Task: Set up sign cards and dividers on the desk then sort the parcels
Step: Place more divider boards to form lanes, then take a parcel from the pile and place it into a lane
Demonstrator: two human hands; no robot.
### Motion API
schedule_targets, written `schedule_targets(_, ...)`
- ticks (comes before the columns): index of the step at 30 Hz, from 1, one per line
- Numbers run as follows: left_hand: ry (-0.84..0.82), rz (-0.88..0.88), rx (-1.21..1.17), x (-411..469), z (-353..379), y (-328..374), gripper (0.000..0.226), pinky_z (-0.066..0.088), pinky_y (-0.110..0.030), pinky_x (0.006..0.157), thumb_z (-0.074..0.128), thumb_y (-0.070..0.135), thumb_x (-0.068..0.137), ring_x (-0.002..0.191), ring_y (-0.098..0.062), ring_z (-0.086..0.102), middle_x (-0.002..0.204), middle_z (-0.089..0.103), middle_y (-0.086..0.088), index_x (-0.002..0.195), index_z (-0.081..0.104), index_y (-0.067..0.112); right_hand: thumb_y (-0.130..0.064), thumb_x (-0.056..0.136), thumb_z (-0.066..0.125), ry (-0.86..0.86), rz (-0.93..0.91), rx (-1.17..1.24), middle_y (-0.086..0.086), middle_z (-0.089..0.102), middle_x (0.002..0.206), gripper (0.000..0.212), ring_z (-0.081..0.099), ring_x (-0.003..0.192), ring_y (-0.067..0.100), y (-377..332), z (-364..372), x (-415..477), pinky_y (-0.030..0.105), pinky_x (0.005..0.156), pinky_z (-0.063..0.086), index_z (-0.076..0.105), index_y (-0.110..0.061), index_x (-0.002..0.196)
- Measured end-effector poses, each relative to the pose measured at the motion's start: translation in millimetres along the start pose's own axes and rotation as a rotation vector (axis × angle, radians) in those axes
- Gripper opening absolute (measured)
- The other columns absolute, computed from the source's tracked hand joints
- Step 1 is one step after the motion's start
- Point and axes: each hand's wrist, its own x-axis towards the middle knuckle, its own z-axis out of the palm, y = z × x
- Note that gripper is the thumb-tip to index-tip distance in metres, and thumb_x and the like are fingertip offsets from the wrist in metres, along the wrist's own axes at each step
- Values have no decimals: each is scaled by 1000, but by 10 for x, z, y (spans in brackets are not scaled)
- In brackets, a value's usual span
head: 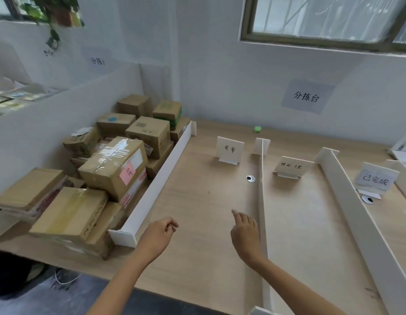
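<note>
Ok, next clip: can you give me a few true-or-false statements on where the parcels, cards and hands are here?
1. The brown cardboard parcels are piled left of the leftmost white board divider. True.
2. The left hand grips a parcel. False: it holds nothing, above the bare wooden desk.
3. Three white sign cards stand on the desk. True.
4. The small green ball lies beside the right hand. False: it lies far back by the wall.
5. A parcel sits in a lane with a sign card. False: those lanes hold none.

Left hand [160, 237] and right hand [244, 233] hover above desk [197, 189].
</note>
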Motion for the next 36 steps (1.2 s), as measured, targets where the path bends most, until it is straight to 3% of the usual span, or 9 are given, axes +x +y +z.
schedule_targets(5, 83, -21, -48, 306, -526, -459, 32, 51, -31, 80, 43, 6, 89, 87, -13, 62, 86, 67, 7, 81, 60, 32, -6, 87, 41, -133, -102, 191, 7, 61, 113, 42, 55, 105, 29, -1133, 65, 333, 37, 89, 43, 52, -13, 126)
schedule_targets(10, 163, -56, -127, 715, -1156, -922, 32, 50, -26, 70, 45, 6, 89, 81, -11, 63, 86, 68, 4, 78, 63, 30, -16, 93, 39, -241, -36, 290, 8, 60, 118, 33, 56, 107, 25, -2207, 454, 748, 37, 86, 49, 48, -15, 125)
schedule_targets(16, 157, -56, -172, 1143, -1671, -1436, 27, 40, -10, 59, 42, 6, 94, 76, -1, 60, 83, 66, 6, 89, 64, 21, -46, 96, 37, -455, 206, 312, 12, 44, 140, 67, 51, 121, 29, -3028, 1063, 1093, 39, 95, 45, 10, -16, 150)
schedule_targets(18, 132, -51, -195, 1221, -1703, -1583, 29, 40, -11, 61, 42, 3, 93, 75, 0, 60, 80, 66, 5, 86, 64, 21, -54, 94, 36, -531, 261, 285, 16, 42, 139, 77, 52, 119, 32, -3158, 1241, 1108, 39, 93, 45, -4, -20, 150)
schedule_targets(20, 104, -57, -209, 1275, -1688, -1727, 32, 41, -14, 64, 42, 3, 93, 78, 1, 59, 79, 66, 9, 81, 63, 25, -51, 94, 40, -585, 266, 254, 18, 44, 134, 83, 55, 113, 33, -3258, 1386, 1104, 39, 88, 45, -16, -22, 148)
schedule_targets(24, 57, -63, -213, 1348, -1648, -1946, 33, 41, -9, 65, 42, 3, 93, 82, 0, 60, 82, 67, 10, 83, 64, 27, -21, 90, 50, -630, 214, 180, 16, 49, 131, 97, 59, 108, 32, -3312, 1633, 1118, 38, 84, 45, -36, -24, 134)
schedule_targets(26, 38, -66, -217, 1364, -1653, -2011, 33, 42, -10, 66, 42, 3, 93, 83, 0, 60, 84, 67, 8, 85, 65, 26, -15, 90, 50, -632, 256, 149, 17, 51, 126, 92, 58, 106, 33, -3312, 1623, 1086, 36, 76, 43, -24, -25, 144)
schedule_targets(30, 58, -51, -209, 1397, -1712, -2025, 33, 47, -22, 72, 42, 3, 92, 85, -5, 61, 84, 68, 7, 86, 66, 25, -14, 92, 36, -502, 342, 200, 12, 50, 120, 53, 57, 104, 31, -3125, 1375, 1029, 38, 83, 49, 22, -19, 143)
schedule_targets(36, 62, -10, -181, 1357, -1791, -1785, 32, 49, -21, 73, 41, 3, 92, 81, -5, 63, 82, 68, 7, 87, 66, 22, -5, 94, 34, -276, 336, 127, 9, 45, 120, 54, 56, 89, 28, -2610, 897, 1032, 33, 69, 44, 21, -14, 145)
